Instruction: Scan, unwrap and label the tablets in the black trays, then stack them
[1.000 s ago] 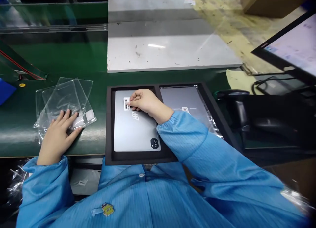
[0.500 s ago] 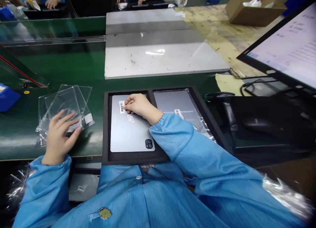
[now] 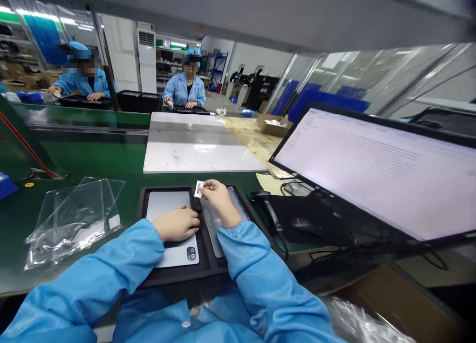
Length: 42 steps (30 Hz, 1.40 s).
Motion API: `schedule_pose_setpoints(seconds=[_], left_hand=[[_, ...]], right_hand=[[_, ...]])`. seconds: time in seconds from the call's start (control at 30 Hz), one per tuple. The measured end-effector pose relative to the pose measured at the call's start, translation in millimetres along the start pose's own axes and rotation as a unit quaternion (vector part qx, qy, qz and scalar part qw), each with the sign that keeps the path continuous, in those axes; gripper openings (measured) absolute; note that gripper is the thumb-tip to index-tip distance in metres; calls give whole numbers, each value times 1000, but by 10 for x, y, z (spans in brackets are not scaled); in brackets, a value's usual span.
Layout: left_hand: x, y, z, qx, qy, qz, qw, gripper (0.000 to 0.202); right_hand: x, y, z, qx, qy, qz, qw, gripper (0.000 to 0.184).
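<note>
Pinched between the thumb and fingers of my right hand (image 3: 220, 200) is a small white barcode label (image 3: 199, 189), raised over the top of the tray's middle. My left hand (image 3: 177, 224) lies across the back of a silver tablet (image 3: 178, 257), fingers stretched toward the tray's divider and nothing in them. This tablet sits camera side up in the left bay of a black foam tray (image 3: 143, 200). In the right bay is a second tablet (image 3: 212, 225), partly hidden by my right hand and sleeve.
Clear plastic bags (image 3: 80, 211) lie left of the tray on the green bench (image 3: 92, 159). A white board (image 3: 201, 157) is behind it. To the right are a barcode scanner (image 3: 273, 214), a mouse (image 3: 305, 226) and a large monitor (image 3: 372, 169). Two co-workers sit across the bench.
The barcode label has come off the left tablet and rises in my right hand, which moved right. My left hand went from the plastic bags onto the tablet. The view tilted up and swung right.
</note>
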State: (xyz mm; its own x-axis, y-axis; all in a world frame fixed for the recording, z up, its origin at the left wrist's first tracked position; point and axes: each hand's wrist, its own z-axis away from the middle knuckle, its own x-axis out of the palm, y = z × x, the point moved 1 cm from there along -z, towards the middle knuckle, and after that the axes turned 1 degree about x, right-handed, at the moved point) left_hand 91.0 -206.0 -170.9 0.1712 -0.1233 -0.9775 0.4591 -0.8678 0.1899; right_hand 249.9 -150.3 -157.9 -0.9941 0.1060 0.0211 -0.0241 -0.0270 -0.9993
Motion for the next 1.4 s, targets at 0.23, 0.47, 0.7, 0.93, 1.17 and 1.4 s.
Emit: schedule_pose_setpoints(seconds=[0.23,0.47,0.7,0.93,1.17,1.4], left_hand=[[-330,-82,221,30,200,30,979,33],[-569,-112,521,47,401,75,912,24],[-256,-186,245,49,198,11,979,27],[-97,-177,136,-19,35,-7,999,30],[-23,663,-515,-18,-19,1,1000,23],[292,1243,-1279,-128,-6,40,991,40]], right_hand=[[107,267,79,-31,29,210,977,12],[515,401,436,-96,-137,300,939,31],[-60,-74,484,-133,5,283,950,20],[-1301,87,1238,-173,191,72,964,23],[-1557,194,1613,-147,221,58,962,26],[-1313,222,1620,-143,137,29,980,23]])
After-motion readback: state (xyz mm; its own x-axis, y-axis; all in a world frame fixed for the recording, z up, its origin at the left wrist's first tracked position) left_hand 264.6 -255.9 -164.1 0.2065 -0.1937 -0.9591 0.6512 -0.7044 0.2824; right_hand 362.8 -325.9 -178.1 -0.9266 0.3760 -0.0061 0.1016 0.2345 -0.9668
